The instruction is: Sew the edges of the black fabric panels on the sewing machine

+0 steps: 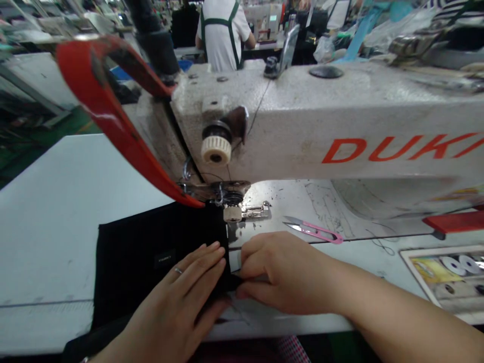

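A piece of black fabric (128, 277) with a small woven label (165, 259) lies on the sewing table, its far right part under the needle area of the sewing machine (280, 131). My left hand (185, 297), a ring on one finger, rests flat on the fabric with fingers stretched out. At the fabric's near right edge, my right hand (280, 272) has its fingers curled and pinches a corner of the cloth. The presser foot is mostly hidden behind the machine head and a white knob (232, 214). Pink-handled thread snips (319, 233) lie beyond my right hand.
A red guard (113, 136) curves down at the machine head's left. Pale tabletop (49, 222) extends leftward, with a ruler strip (45, 303) near its front. On the right are a red bar (457, 222) and a framed panel (449, 277). A person (223, 35) sits beyond the machine.
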`<control>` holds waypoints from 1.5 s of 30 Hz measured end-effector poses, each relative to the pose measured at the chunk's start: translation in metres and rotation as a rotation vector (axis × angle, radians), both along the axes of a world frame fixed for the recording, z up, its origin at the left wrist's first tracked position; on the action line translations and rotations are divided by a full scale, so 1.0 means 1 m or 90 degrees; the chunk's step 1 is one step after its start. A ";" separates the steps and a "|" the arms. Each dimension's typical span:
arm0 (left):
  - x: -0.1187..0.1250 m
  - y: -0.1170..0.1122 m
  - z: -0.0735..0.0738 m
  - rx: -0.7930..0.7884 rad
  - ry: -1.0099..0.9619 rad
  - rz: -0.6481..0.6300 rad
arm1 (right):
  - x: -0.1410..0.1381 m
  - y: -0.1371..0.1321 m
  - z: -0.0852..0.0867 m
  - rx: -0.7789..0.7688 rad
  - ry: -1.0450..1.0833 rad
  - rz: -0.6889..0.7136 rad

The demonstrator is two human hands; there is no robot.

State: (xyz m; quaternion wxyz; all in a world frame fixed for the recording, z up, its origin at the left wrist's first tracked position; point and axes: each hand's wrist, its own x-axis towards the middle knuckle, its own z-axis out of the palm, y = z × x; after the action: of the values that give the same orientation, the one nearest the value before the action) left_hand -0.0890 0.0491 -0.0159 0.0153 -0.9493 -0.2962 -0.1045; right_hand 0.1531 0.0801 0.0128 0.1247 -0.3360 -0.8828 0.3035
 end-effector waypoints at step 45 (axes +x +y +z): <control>-0.023 0.090 -0.009 -0.074 -0.137 0.018 | 0.001 0.020 -0.021 0.250 -0.104 -0.275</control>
State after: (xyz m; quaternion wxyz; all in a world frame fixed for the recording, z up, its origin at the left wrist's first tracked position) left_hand -0.1119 0.1392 -0.0245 -0.0702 -0.9274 -0.3154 -0.1884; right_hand 0.1544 0.1002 -0.0083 0.1774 -0.5086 -0.8400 0.0655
